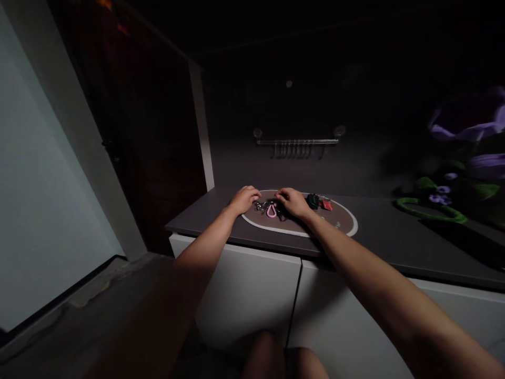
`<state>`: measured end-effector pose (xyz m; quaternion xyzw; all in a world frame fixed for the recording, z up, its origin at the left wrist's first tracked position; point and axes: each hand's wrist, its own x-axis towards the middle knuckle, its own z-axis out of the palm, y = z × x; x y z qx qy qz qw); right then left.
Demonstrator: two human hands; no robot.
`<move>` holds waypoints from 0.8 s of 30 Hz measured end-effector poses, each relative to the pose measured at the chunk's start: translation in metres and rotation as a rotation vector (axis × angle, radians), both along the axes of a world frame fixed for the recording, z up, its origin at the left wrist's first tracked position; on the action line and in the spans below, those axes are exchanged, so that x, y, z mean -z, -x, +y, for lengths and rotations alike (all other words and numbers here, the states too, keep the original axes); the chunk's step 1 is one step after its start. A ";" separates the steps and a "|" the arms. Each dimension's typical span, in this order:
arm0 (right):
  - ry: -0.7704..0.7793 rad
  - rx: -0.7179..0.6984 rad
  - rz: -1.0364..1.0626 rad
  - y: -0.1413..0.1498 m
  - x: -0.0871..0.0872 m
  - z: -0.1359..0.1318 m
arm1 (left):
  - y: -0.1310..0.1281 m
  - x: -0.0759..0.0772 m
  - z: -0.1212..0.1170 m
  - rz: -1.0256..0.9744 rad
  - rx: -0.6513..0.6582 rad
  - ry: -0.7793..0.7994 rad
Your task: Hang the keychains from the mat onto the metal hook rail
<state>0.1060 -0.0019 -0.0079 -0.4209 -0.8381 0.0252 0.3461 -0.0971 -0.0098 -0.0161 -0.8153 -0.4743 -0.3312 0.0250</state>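
On an oval mat with a pale border, a bunch of metal keys lies beside a pink loop strap. My left hand is at the mat's left edge, next to the keys, its fingers loosely bent and apart from the other hand. Over the middle of the mat, my right hand has its fingers curved toward the left; no held thing shows in it. Part of a small dark item shows below that hand. Right of it lie a dark rounded object and a small red packet.
The grey countertop tops white cabinets. A rail with several hooks hangs on the dark back wall. Purple flowers with a green ring base stand at the right. A dark door is at the left.
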 end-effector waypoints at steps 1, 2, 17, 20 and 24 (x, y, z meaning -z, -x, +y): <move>-0.005 0.003 -0.011 0.000 0.001 0.001 | 0.002 0.001 0.001 0.024 0.012 0.012; -0.009 0.008 -0.016 0.000 0.001 0.002 | 0.003 0.002 0.002 0.050 0.028 0.022; 0.008 0.035 -0.032 0.004 0.001 0.001 | 0.002 -0.001 0.002 0.023 0.007 0.057; 0.007 0.025 -0.047 0.005 0.000 0.000 | 0.001 -0.004 -0.001 -0.019 -0.027 0.039; 0.006 0.012 -0.060 0.006 -0.001 -0.002 | -0.003 -0.007 -0.004 -0.070 -0.017 0.031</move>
